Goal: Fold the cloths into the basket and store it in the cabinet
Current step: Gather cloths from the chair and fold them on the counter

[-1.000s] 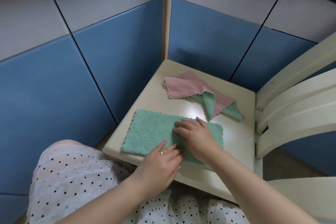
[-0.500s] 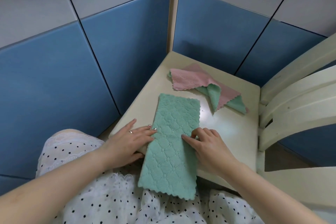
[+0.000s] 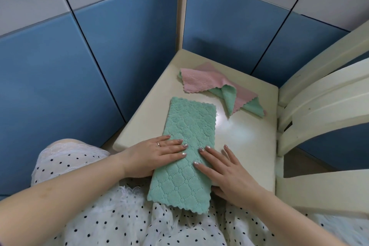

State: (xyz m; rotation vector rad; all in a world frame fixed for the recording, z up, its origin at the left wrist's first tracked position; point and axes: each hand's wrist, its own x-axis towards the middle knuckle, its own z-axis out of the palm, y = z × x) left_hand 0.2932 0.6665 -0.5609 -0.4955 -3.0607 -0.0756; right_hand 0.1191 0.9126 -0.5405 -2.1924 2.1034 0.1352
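Observation:
A green quilted cloth (image 3: 187, 128), folded into a long strip, lies lengthwise on the cream chair seat (image 3: 245, 142), its near end hanging over the front edge onto my lap. My left hand (image 3: 159, 156) rests flat on the strip's left side, fingers spread. From the right, my right hand (image 3: 223, 170) presses flat on its other edge. Neither hand grips the cloth. At the seat's far side a pink cloth (image 3: 201, 82) and another green cloth (image 3: 229, 96) lie loosely crumpled together. No basket is in view.
Blue and grey cabinet panels (image 3: 119, 46) form a corner behind the chair, with a cream post (image 3: 181, 6) between them. The chair's curved cream back slats (image 3: 323, 94) rise on the right. My polka-dot skirt (image 3: 119, 215) fills the bottom.
The green strip was turned from lying sideways to lengthwise, its end over the seat edge. Both hands have since moved onto it and flattened out.

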